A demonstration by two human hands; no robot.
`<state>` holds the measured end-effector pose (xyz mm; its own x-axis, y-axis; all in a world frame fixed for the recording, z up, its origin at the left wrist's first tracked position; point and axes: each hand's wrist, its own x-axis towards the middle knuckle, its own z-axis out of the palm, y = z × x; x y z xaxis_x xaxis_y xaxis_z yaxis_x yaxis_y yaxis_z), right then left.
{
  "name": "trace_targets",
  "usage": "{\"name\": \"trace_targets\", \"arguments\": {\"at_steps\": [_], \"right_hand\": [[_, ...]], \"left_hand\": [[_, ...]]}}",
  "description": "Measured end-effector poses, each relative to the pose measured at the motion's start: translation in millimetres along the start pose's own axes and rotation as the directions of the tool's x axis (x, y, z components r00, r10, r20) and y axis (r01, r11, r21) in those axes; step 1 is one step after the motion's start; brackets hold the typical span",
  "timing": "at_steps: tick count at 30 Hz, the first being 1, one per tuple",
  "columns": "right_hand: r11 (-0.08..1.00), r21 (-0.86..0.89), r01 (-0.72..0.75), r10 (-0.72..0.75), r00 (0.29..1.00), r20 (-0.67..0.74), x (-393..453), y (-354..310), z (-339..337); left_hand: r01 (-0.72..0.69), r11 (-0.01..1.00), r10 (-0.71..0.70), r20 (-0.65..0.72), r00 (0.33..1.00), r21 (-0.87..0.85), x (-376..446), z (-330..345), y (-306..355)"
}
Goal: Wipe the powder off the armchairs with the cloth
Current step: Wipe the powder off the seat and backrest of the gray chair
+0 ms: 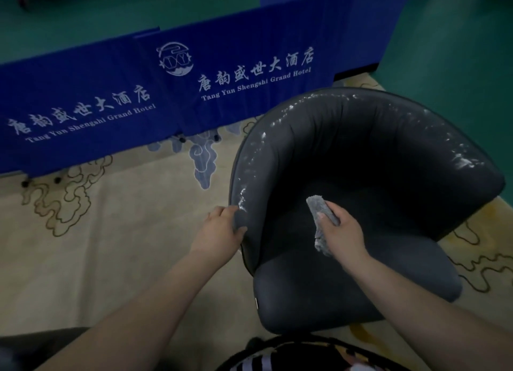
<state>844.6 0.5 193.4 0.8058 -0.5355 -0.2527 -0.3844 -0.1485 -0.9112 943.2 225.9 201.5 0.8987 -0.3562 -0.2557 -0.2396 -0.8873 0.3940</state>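
A dark grey armchair (369, 159) with a curved back fills the right half of the view. White powder (466, 159) streaks the top rim of its back, and more white powder lies along its left arm. My left hand (219, 229) grips the front end of the left arm, fingers curled over its edge. My right hand (342, 236) holds a folded grey cloth (319, 212) above the seat, inside the chair's curve. One end of the cloth points up toward the backrest, the other hangs below my hand.
Blue banner panels (91, 115) with white hotel lettering stand behind and left of the chair. A beige carpet (116, 245) with cloud patterns covers the floor. Something dark (33, 343) sits at the lower left corner. Green floor shows at the top.
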Motion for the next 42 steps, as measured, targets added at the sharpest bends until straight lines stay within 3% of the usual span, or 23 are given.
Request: {"name": "trace_targets", "arguments": {"at_steps": [8,12,16,27,35,42], "right_hand": [[0.999,0.028,-0.026,0.026,0.999,-0.022,20,-6,23],[0.996,0.055,-0.073,0.076,0.995,-0.059,34,-11,48],[0.982,0.127,-0.139,0.161,0.969,-0.186,47,-19,91],[0.923,0.288,-0.255,0.371,0.791,-0.487,36,-38,191],[0.933,0.260,-0.251,0.352,0.792,-0.499,37,-36,207],[0.907,0.288,-0.307,0.421,0.671,-0.610,43,-25,228]], "left_hand": [[-0.022,0.999,0.021,0.035,0.999,0.036,49,-2,-25],[-0.115,0.992,0.109,0.115,0.987,0.048,93,-14,-48],[-0.251,0.967,0.234,0.226,0.946,0.051,142,-22,-75],[-0.581,0.813,0.536,0.446,0.716,-0.044,225,-39,-106],[-0.655,0.755,0.609,0.412,0.678,-0.039,251,-43,-100],[-0.854,0.519,0.717,0.526,0.456,0.034,299,-48,-85]]}}
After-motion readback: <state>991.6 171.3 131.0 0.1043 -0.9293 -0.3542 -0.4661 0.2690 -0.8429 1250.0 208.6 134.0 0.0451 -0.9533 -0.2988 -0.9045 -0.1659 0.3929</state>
